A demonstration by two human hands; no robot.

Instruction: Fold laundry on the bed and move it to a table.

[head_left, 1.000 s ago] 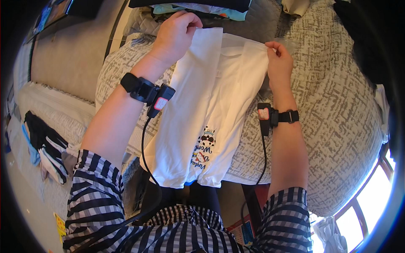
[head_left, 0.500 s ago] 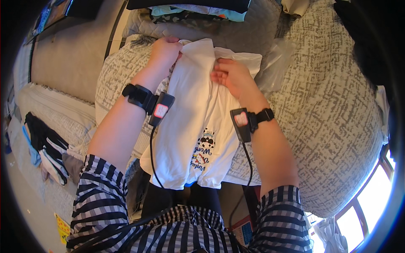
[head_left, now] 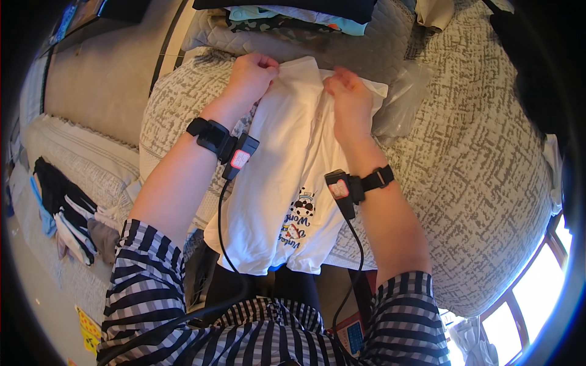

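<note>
A white T-shirt [head_left: 274, 152] lies lengthwise in front of me, one side folded over in a long strip. Its cartoon print [head_left: 302, 204] is upside down to me, near the end closest to my body. At the far left corner my left hand [head_left: 253, 76] pinches the fabric between thumb and fingers. My right hand [head_left: 353, 100] is at the far edge, right of the middle, with its fingers curled together on the cloth; its fingertips are slightly blurred. Each wrist wears a black strap with a small cabled box.
The shirt rests on a grey-and-cream patterned sofa seat [head_left: 476, 183]. A stack of folded clothes [head_left: 293, 21] sits on a grey quilted cushion [head_left: 213, 36] beyond it. Clear plastic [head_left: 406, 100] lies right of the shirt. More clothes [head_left: 70, 210] hang at the far left.
My right hand has moved away from me and slightly right, up to the shirt's far edge. My left hand and the shirt's far end have shifted a little to the right.
</note>
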